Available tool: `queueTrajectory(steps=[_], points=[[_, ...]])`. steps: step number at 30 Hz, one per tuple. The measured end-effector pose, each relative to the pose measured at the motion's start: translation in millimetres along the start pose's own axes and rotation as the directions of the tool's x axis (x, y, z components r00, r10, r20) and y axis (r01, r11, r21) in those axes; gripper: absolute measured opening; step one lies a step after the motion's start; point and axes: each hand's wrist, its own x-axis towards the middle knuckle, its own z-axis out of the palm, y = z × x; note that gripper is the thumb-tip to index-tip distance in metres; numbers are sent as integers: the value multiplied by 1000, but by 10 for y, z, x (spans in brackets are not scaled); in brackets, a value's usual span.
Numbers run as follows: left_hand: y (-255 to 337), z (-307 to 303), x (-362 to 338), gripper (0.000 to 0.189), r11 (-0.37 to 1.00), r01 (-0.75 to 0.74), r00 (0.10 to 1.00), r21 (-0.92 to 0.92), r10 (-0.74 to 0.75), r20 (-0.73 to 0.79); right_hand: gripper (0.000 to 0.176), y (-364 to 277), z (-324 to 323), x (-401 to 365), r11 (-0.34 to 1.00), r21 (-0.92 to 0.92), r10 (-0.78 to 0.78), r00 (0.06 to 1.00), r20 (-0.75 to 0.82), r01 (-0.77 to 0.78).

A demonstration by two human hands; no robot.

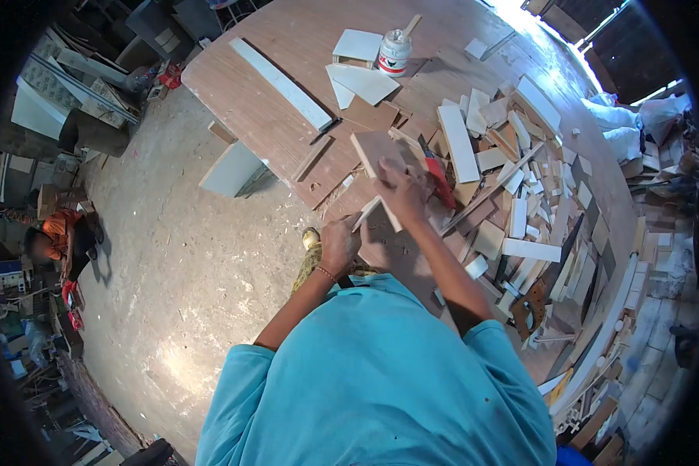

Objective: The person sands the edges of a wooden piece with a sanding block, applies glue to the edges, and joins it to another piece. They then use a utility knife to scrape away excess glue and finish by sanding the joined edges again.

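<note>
My right hand (402,193) is closed around a flat brown wooden board (371,149), fingers spread over its face, holding it tilted above the table edge. Close by, my left hand (340,247) pinches a thin, pale-edged wood strip (367,212) that points up toward the board. A red object (439,183) lies just beyond my right hand, partly covered by it. Ahead on the table (318,58) stands a white tub (394,54) with a wooden stick in it, next to white wood panels (363,83).
Scrap wood (512,163) is heaped over the table's right side, with a brown-handled handsaw (529,309) near its edge. A long white board (281,84) lies at the far left. A pale panel (231,168) juts out beside the table. A person in orange (60,233) is on the floor at left.
</note>
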Motion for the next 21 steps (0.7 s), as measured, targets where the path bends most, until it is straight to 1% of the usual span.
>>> queueTrajectory(steps=[2, 3, 4, 5, 6, 7, 8, 9, 10, 11, 13, 14, 16, 17, 18, 19, 20, 21], points=[[-18, -26, 27, 25, 999, 37, 999, -24, -36, 24, 51, -296, -17, -80, 1000, 22, 6, 1000, 6, -6], [-49, -33, 29, 24, 997, 43, 996, 66, -48, 74, 50, -521, -57, -257, 993, -76, -86, 996, 6, 86], [-88, -37, 13, 24, 996, 50, 995, 73, -56, 83, 50, -630, -70, -372, 971, -172, -170, 985, 14, 169], [-130, -39, -8, 23, 1000, -29, 996, 8, 28, 87, 50, -622, -57, -400, 974, -165, -156, 988, 17, 157], [-173, -27, -10, 22, 992, -111, 990, -60, 116, 79, 49, -605, -61, -390, 964, -178, -206, 978, -21, 199], [-281, 65, -28, 23, 994, -40, 991, 100, 26, 133, 49, -583, -76, -356, 949, -195, -264, 963, -57, 248], [-225, 25, -67, 23, 994, -34, 991, 99, 21, 134, 49, -437, -35, -267, 949, -195, -263, 963, -51, 249], [-117, -51, -69, 24, 1000, 11, 995, 25, -13, 99, 48, -194, 50, -78, 980, -138, -157, 984, -86, 145], [-52, -96, -42, 25, 998, 48, 997, -49, -45, 61, 48, -169, 48, 68, 996, -74, -54, 991, -119, 45], [-72, -43, -41, 26, 1000, -6, 999, -30, 7, 31, 48, -148, 67, 93, 996, -72, -60, 990, -124, 51], [-74, -53, -34, 26, 999, -11, 999, -30, 13, 52, 47, -90, 38, 89, 999, -21, -33, 996, -77, 32], [-67, -51, -1, 25, 1000, -17, 997, -25, 19, 72, 47, -192, 49, -3, 991, -54, -127, 984, -126, 121], [-131, -27, 27, 25, 1000, 14, 996, -27, -11, 91, 47, -506, -17, -297, 976, -45, -215, 973, -85, 211], [-235, -18, 25, 25, 990, -82, 993, -118, 91, 75, 47, -571, -26, -359, 979, -40, -202, 976, -83, 200], [-307, 11, -1, 25, 961, -179, 980, -210, 194, 52, 48, -611, -40, -416, 961, -89, -269, 959, -92, 261], [-262, 2, 0, 16, 974, -129, 989, -188, 140, 46, 50, -622, -49, -432, 935, -141, -340, 935, -102, 325], [-202, -32, -1, 16, 973, -133, 988, -188, 144, 49, 50, -528, -9, -361, 936, -141, -338, 935, -107, 322], [-133, -79, -27, 16, 988, -30, 996, -149, 41, 73, 51, -341, 74, -224, 977, -88, -206, 969, -138, 196]])
